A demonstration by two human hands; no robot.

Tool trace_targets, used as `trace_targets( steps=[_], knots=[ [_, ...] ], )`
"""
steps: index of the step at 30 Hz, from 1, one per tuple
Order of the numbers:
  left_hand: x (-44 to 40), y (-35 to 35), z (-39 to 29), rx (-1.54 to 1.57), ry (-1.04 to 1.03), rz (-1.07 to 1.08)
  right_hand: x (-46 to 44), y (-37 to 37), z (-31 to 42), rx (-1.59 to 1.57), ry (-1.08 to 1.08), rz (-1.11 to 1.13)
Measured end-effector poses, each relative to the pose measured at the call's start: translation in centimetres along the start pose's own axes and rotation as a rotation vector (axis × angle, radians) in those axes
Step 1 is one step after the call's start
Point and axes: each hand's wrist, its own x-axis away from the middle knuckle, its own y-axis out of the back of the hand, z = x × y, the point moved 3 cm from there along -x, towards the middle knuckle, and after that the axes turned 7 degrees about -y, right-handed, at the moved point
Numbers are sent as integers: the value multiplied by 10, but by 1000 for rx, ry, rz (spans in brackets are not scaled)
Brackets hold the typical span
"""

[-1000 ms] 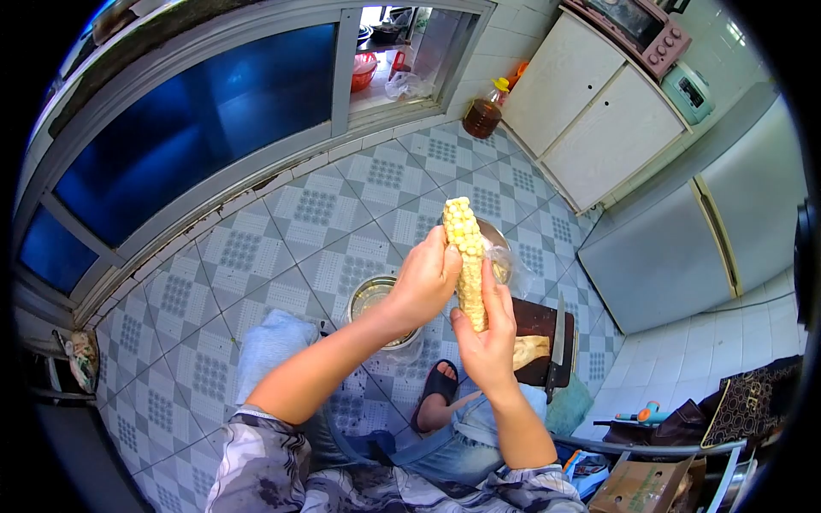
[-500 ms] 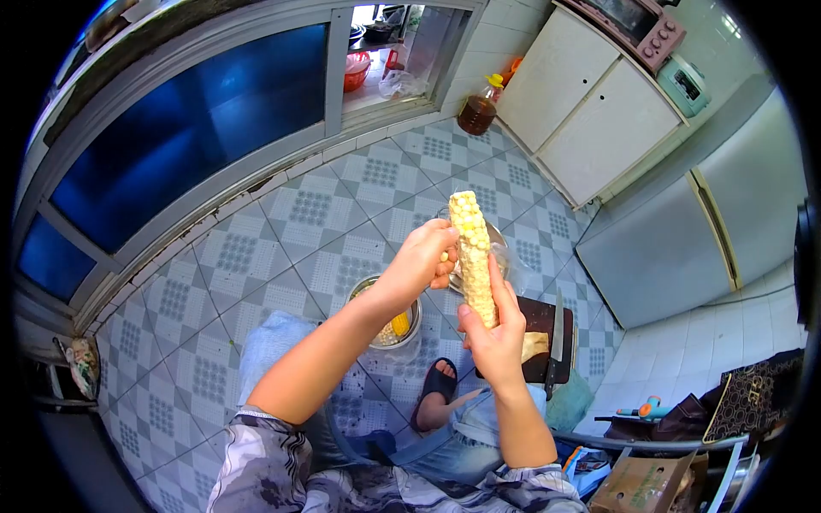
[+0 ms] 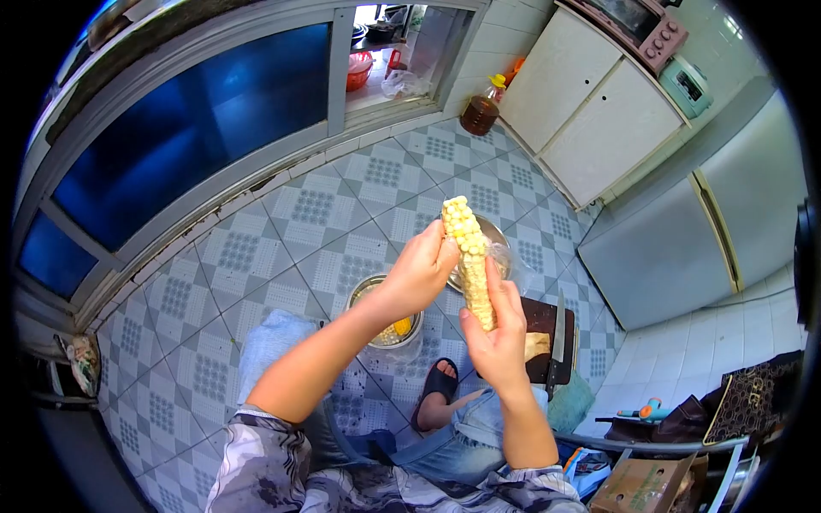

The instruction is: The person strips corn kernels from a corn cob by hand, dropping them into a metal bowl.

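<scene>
A corn cob (image 3: 466, 235) stands nearly upright in front of me, with pale kernels at its top and a mostly stripped lower part. My right hand (image 3: 500, 333) is closed around its lower end, thumb on the near side. My left hand (image 3: 423, 269) is curled against the cob's upper left side, its thumb pressing by the kernels; whatever lies inside its fingers is hidden. Below my left forearm, a metal bowl (image 3: 419, 327) holds loose kernels and a yellow corn piece (image 3: 402, 327). Another metal bowl (image 3: 494, 229) is partly hidden behind the cob.
On the right, a dark cutting board (image 3: 539, 318) carries a knife (image 3: 559, 333) and a tan piece (image 3: 536, 344). A fridge (image 3: 658, 248), a white cabinet (image 3: 590, 111) and an oil jug (image 3: 481, 111) stand farther off. My sandalled foot (image 3: 438, 393) rests on the tiled floor.
My left hand has turned and shifted slightly, its thumb now against the cob; the kernel seen in its fingers is out of sight. The cob's top has tilted slightly left.
</scene>
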Motion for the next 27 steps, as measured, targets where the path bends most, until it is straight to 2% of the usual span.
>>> trace_targets(
  steps=[3, 8, 10, 13, 14, 16, 17, 18, 20, 22, 27],
  knots=[
    [0, -3, -7, 18, 80, -24, 3, -7, 1, 52, 8, -53],
    [-1, -6, -6, -81, 53, -95, 4, -11, 2, 92, 21, -83],
    [-1, -6, -5, -80, 33, -122, 5, -14, -2, -41, -14, -90],
    [-4, -4, 1, -32, 58, -157, 4, -15, 0, -42, 15, -90],
    [-4, -6, 9, 158, 131, -123, 4, -15, -1, -42, 14, -92],
    [-6, -5, 12, 350, 201, -88, 1, -13, -3, -57, 24, -87],
    [-6, -4, 14, 565, 302, -22, 1, -10, -1, -57, 25, -87],
    [-5, -5, 13, 779, 404, 45, 1, -8, 0, -143, -94, -59],
    [-6, -2, 5, 799, 423, 32, 1, -6, -3, -229, -214, -30],
    [-6, 0, 0, 822, 442, 20, 1, -5, -5, -217, -190, -16],
    [-6, 2, -4, 575, 364, 134, 1, -1, -5, -255, -193, 20]
  ],
)
